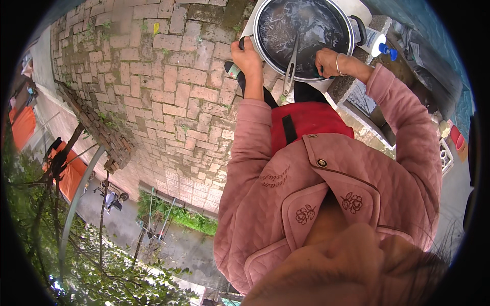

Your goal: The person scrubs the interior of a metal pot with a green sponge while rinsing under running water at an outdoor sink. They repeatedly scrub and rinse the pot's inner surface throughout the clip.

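A large metal pot holds dark, rippled water. On its left side, my left hand is closed around a black side handle. My right hand, with a bracelet at the wrist, is at the pot's near right rim, fingers curled on a small dark green thing that they mostly hide. A metal utensil with a slotted handle leans over the near rim, its lower end in the water. The other black handle stands free on the right.
Right of the pot is a white bottle with a blue pump top, beside a concrete trough and dark plastic sheeting. Brick paving spreads to the left, with a low stack of bricks farther off. A shoe shows beside the pot.
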Demonstrator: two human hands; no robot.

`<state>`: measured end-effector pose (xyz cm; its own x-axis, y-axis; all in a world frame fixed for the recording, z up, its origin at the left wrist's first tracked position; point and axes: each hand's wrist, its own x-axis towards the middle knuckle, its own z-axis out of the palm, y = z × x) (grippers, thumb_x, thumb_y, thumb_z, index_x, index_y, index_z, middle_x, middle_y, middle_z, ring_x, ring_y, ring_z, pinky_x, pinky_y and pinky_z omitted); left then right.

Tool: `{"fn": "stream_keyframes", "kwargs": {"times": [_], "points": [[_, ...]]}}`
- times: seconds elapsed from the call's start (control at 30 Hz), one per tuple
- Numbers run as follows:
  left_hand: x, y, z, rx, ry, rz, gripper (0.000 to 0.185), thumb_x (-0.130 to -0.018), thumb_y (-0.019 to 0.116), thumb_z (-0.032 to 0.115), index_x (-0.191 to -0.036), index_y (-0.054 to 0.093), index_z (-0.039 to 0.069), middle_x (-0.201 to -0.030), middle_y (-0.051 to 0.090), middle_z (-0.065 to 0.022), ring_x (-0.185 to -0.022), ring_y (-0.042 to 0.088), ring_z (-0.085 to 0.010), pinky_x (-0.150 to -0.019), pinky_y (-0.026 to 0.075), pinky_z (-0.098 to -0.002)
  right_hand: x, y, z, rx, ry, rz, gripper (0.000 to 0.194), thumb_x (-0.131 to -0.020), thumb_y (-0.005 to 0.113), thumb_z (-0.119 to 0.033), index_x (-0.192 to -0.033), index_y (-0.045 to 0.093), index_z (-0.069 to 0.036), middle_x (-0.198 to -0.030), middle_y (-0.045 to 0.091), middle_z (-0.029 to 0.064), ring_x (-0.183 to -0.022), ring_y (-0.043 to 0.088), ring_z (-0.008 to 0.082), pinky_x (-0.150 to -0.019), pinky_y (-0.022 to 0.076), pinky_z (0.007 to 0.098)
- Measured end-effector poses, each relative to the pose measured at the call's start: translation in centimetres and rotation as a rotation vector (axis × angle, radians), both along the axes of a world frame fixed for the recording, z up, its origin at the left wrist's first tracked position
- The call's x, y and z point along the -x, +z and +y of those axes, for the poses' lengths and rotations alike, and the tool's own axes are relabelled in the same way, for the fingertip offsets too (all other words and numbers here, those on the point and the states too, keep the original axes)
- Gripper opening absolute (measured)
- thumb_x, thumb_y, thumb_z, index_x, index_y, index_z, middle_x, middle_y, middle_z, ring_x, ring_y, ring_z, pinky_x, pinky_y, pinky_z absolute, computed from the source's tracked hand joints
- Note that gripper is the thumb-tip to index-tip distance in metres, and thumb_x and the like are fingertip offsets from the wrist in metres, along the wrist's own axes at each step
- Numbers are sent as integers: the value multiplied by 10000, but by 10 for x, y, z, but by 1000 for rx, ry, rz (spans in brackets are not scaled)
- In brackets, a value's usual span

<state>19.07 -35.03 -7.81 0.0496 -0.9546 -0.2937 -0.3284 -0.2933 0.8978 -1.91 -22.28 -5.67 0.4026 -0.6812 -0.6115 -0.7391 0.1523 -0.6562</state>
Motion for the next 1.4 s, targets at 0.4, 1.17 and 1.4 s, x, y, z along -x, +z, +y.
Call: {"fn": "stream_keyframes", "kwargs": {"times": [0.4, 1.17, 1.4], "points": [[1, 6, 0, 1, -2, -47, 225, -800, 571, 168, -714, 463, -10, -633, 480, -61, -569, 421, -158, -555, 375, -316, -5, 2, -4, -46, 150, 242, 188, -453, 696, -43, -635, 658, -12, -652, 615, 157, -701, 625, 279, -626, 498, 316], [3, 7, -3, 58, -11, -33, 205, -798, 573, 145, -717, 460, -6, -636, 468, -44, -565, 408, -141, -527, 355, -305, -3, -13, 1, 68, -76, 251, 194, -666, 606, -16, -858, 625, -6, -843, 606, 204, -866, 568, 337, -785, 455, 362], [4, 4, -6, 29, 13, -26, 209, -795, 579, 147, -707, 457, 2, -611, 451, -28, -557, 396, -128, -525, 348, -297, -10, 9, 18, 22, -29, 278, 189, -666, 619, -49, -853, 642, -33, -885, 621, 142, -935, 541, 322, -806, 430, 364]]}}
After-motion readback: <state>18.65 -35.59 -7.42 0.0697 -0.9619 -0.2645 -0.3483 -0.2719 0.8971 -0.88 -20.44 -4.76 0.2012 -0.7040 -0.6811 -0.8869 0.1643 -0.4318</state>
